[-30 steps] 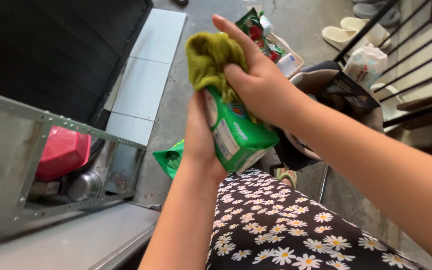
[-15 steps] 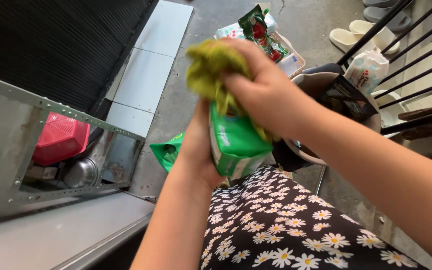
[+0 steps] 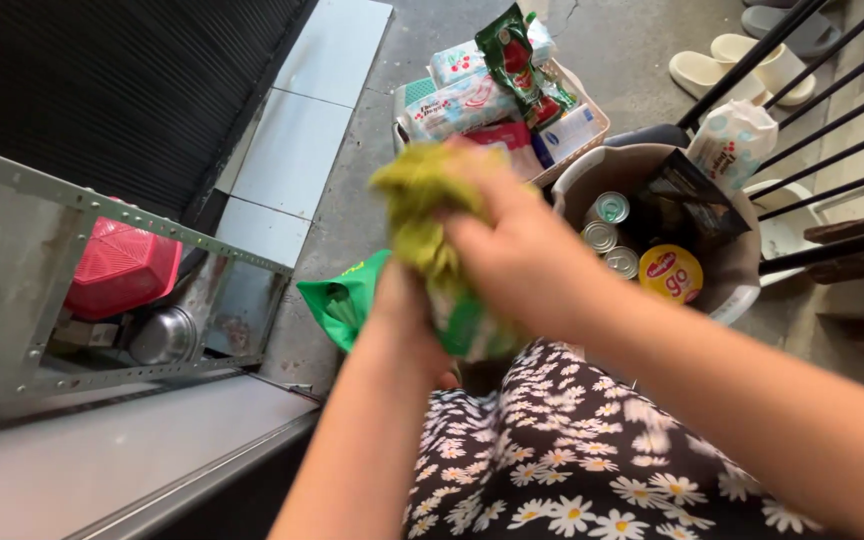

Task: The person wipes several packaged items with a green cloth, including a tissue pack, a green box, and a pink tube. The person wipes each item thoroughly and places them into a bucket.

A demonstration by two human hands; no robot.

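Head view: your right hand has its fingers clamped on a crumpled yellow-green cloth, pressing it against the top of a green packet. Your left hand comes up from below with its fingers wrapped around that same packet, though motion blur hides how each finger lies. The packet sits upright between both hands, held in the air above your lap and its black daisy-print fabric.

Just left of your left wrist, a second green packet lies lower down, over the concrete floor. Beyond your right hand stands a pale round tub holding several tins, a yellow-lidded container and a dark pouch. Behind the tub, a shallow basket holds wrapped packs and a red-and-green sachet. At far left, a metal rack shelters a red basket and a steel pot.
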